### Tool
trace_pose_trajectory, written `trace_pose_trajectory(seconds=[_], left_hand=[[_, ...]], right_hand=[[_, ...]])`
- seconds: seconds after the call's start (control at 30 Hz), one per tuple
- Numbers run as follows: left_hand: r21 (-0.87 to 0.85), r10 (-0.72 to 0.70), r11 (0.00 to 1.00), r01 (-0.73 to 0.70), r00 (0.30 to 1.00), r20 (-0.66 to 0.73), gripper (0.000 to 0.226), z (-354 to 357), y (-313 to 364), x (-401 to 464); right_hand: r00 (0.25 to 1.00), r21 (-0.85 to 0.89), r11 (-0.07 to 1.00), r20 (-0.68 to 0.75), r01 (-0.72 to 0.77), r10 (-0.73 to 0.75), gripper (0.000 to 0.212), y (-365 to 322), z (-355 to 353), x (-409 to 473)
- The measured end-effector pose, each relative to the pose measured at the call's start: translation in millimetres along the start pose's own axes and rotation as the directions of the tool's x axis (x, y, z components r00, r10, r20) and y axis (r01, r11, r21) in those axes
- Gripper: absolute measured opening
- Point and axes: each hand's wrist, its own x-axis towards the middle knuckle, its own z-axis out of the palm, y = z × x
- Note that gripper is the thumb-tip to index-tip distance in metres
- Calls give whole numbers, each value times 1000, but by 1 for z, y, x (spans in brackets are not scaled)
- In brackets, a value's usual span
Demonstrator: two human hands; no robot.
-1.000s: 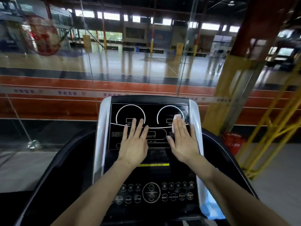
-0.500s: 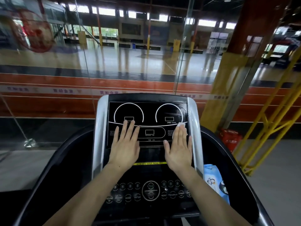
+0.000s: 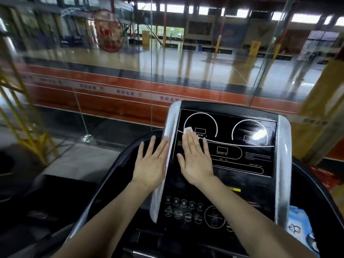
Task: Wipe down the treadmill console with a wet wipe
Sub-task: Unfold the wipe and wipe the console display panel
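Flat right hand (image 3: 197,159) presses white wet wipe (image 3: 187,130) onto black treadmill console (image 3: 242,146); open left hand (image 3: 151,162), holding nothing, steadies its silver edge.

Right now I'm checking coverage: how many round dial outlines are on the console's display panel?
2. The left dial sits at the panel's upper left, by the wet wipe under the right hand; the right dial sits upper right, under glare.

Right hand (image 3: 196,161), flat on wipe (image 3: 187,129): shifted from console (image 3: 242,164) right side to left dial. Left hand (image 3: 151,162): moved off screen, now flat across left silver trim (image 3: 170,131).
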Motion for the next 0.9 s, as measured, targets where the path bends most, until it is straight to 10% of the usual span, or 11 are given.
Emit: trace_pose_trajectory(seconds=[0.33, 0.9], left_hand=[[-10, 14, 1000, -14, 1000, -24, 66, -9, 23, 1], [-115, 246, 959, -257, 964, -105, 65, 1, 156, 41]], right_hand=[[973, -75, 973, 87, 218, -212, 74, 28, -5, -34], [940, -125, 933, -8, -339, 340, 82, 173, -31, -140]])
